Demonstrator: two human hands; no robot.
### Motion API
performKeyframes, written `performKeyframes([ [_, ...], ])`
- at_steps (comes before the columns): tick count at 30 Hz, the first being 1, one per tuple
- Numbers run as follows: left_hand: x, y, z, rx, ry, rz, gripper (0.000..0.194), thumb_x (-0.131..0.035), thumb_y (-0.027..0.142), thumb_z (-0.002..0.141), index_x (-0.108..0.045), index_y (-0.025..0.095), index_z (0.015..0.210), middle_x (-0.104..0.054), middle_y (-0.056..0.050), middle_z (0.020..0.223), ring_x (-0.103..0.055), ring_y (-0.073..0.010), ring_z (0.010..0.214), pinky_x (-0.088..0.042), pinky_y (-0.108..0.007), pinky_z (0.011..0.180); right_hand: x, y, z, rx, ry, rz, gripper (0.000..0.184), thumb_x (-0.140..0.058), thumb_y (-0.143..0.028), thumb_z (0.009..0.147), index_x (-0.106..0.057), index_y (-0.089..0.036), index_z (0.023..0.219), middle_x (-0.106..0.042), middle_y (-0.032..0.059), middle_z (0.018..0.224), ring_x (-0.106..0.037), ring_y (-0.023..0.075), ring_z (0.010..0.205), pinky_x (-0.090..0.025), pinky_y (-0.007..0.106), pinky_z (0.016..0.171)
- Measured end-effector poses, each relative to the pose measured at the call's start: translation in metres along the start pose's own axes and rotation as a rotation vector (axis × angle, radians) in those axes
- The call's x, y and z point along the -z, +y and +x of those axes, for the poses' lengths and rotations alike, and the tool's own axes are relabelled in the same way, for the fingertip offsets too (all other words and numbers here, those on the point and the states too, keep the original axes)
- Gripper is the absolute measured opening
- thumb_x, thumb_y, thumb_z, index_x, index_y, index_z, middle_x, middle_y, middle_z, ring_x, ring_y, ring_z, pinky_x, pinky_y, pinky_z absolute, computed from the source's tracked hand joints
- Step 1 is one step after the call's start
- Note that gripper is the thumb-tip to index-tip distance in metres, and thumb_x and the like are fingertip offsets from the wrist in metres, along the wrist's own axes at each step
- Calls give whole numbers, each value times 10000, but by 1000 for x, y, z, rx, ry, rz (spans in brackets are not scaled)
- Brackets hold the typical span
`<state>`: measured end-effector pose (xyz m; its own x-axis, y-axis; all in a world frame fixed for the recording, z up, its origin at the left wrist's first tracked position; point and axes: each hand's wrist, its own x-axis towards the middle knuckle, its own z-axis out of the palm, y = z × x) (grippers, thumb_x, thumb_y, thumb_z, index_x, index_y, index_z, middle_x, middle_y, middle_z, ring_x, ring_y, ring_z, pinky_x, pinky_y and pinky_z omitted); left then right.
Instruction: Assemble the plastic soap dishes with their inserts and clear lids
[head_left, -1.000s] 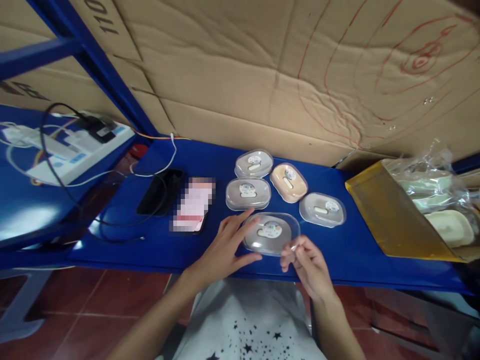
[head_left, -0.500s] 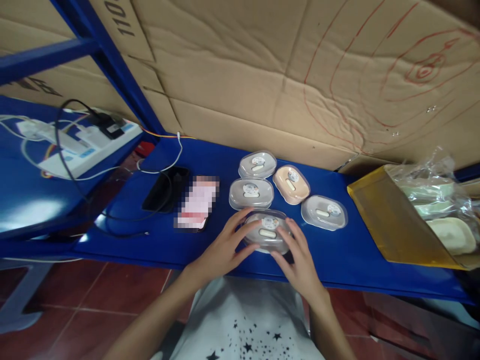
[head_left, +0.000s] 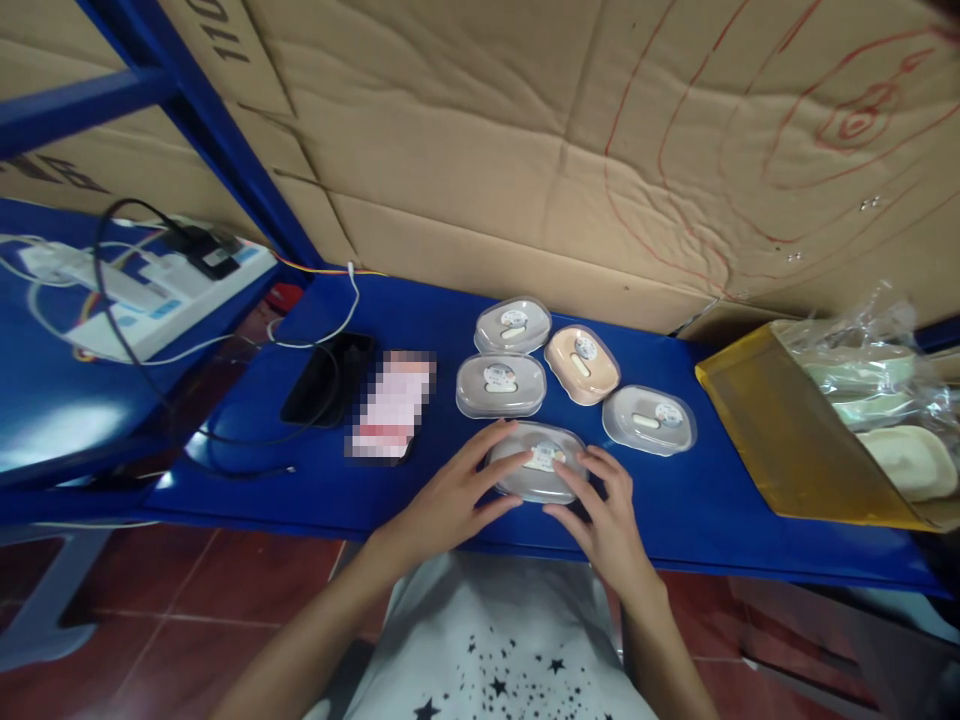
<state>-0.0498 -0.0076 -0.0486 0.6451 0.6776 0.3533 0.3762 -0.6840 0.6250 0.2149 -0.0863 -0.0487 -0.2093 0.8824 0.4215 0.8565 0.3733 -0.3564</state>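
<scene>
A grey oval soap box with a clear lid [head_left: 537, 460] lies near the front edge of the blue table [head_left: 697, 520]. My left hand [head_left: 450, 500] rests on its left side, fingers spread over the lid. My right hand [head_left: 607, 515] touches its right side, fingers bent against the rim. Both hands press on the box from either side. Behind it lie several more lidded boxes: a grey one [head_left: 500, 384], a clear one [head_left: 513, 324], a peach one [head_left: 582, 363] and a white one [head_left: 649, 419].
A black phone [head_left: 328, 378] and a blurred pink card [head_left: 391, 405] lie left of the boxes, with cables around. A yellow bin [head_left: 787, 440] of bagged boxes stands at the right. A power strip [head_left: 142, 290] sits far left. Cardboard forms the back wall.
My right hand came in from holding a small piece at the lid's edge and settled on the box's right side. The clear lid now sits down on the grey box.
</scene>
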Motion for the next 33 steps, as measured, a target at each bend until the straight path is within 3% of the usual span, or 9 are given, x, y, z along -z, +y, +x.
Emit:
performKeyframes([
  [12, -1, -2, 1, -62, 26, 139, 519, -673, 313, 1078, -512, 331, 1571, -424, -103, 1717, -444, -305, 1587, -513, -552, 1225, 0, 7, 2, 91, 15, 17, 726, -739, -311, 1021, -420, -422, 1663, -577, 107, 1344, -534, 373, 1482, -593, 610, 1122],
  [17, 3, 3, 5, -90, -3, 323, 499, -673, 331, 1068, -537, 306, 1548, -495, -128, 1679, -527, -333, 1522, -528, -567, 1178, 3, 5, 8, 39, -48, 15, 695, -740, -442, 1011, -455, -410, 1644, -584, 119, 1344, -542, 384, 1436, -579, 618, 1113],
  [21, 2, 1, 6, -102, 8, 333, 499, -668, 375, 1073, -541, 325, 1553, -498, -111, 1679, -526, -335, 1522, -542, -553, 1162, 0, 6, 14, 27, -70, -17, 768, -734, -517, 999, -402, -396, 1681, -582, 128, 1303, -580, 375, 1344, -575, 613, 1097],
  [23, -1, -2, 6, -106, 12, 319, 504, -644, 401, 1090, -522, 344, 1576, -474, -99, 1699, -503, -330, 1543, -532, -548, 1181, -3, 5, 13, 15, -61, -32, 772, -697, -510, 1024, -347, -411, 1705, -557, 145, 1409, -562, 385, 1397, -558, 627, 1119],
  [27, -4, -3, 6, -137, -10, 323, 540, -599, 392, 1114, -459, 364, 1635, -383, -113, 1756, -466, -334, 1575, -508, -567, 1211, -4, 4, 3, 1, -55, -64, 771, -633, -467, 1068, -251, -416, 1736, -369, 156, 1721, -425, 414, 1575, -508, 655, 1179],
  [31, 0, -2, 4, -139, 1, 270, 694, -657, 448, 1075, -363, 339, 1694, -235, -178, 1803, -434, -392, 1586, -516, -597, 1195, 10, 10, -17, 16, -63, -79, 788, -653, -459, 1060, -261, -375, 1738, -446, 142, 1710, -454, 400, 1569, -520, 645, 1175],
  [33, 2, -1, 2, -111, 34, 248, 719, -648, 435, 1081, -321, 303, 1707, -248, -204, 1789, -420, -401, 1589, -522, -596, 1186, 20, 17, -30, -41, -31, -106, 749, -660, -453, 1057, -322, -367, 1719, -476, 137, 1692, -475, 407, 1552, -527, 650, 1161],
])
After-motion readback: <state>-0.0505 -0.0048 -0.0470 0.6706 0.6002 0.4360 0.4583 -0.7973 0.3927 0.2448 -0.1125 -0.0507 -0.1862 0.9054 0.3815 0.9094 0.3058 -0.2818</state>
